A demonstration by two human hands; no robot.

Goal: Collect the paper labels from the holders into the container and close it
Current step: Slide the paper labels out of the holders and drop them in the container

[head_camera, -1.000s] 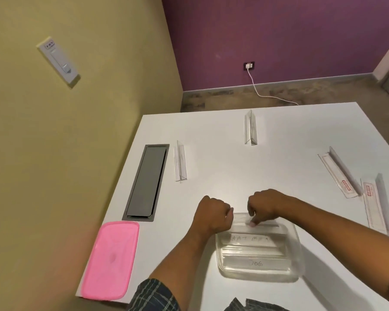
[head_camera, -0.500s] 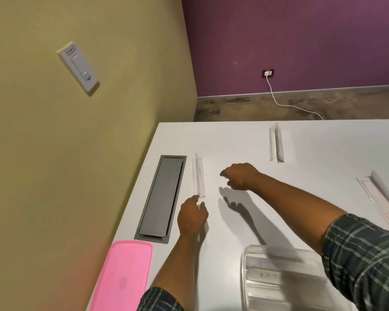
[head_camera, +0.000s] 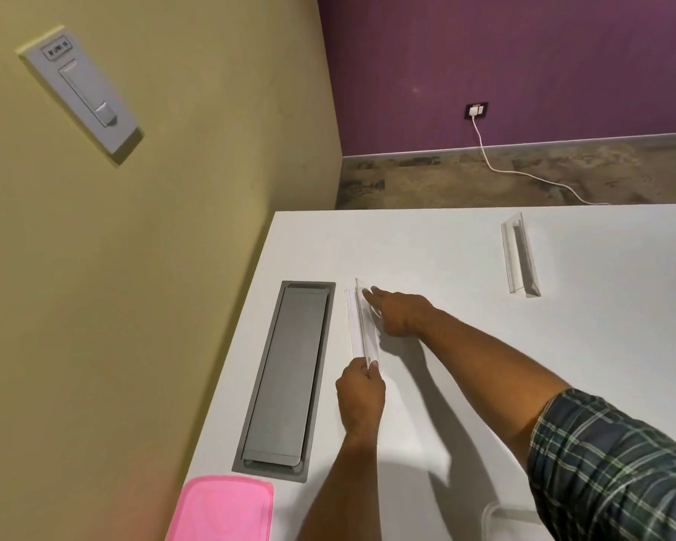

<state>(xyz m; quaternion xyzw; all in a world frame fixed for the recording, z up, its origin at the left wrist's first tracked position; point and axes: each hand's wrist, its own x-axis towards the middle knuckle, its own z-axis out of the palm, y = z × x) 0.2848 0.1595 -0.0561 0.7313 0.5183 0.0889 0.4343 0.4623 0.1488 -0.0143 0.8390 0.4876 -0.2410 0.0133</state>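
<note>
Grip, left hand (head_camera: 360, 392): pinched shut on the near end of the clear holder (head_camera: 361, 326), thumb and fingers on either side of its upright edge.
Grip, right hand (head_camera: 397, 311): fingers spread loose against the holder's far half, palm on the right face; not clamped on anything that I can make out.
Holder: lies along the worktop (head_camera: 562, 345) near its left edge, just beside the grey hatch (head_camera: 289, 378) set into the surface.
Label: a pale strip seems to sit inside the holder; whether it has started to slide out cannot be told.
Doing it well: probably steady the near end with the left hand and draw the paper out lengthwise with the right, flat and slow, so it does not crease or tip the holder.
Container: only a clear corner (head_camera: 496, 515) shows at the near edge, under the right sleeve (head_camera: 617, 470); the label must travel back there.
Lid: pink lid (head_camera: 223, 509) lies at the near left corner, off the container, not yet needed.
Other holder: a second one (head_camera: 520, 259) stands toward the far edge, well apart.
In the way: nothing between hands and container but the right forearm itself; the hatch's rim sits close to the holder.
</note>
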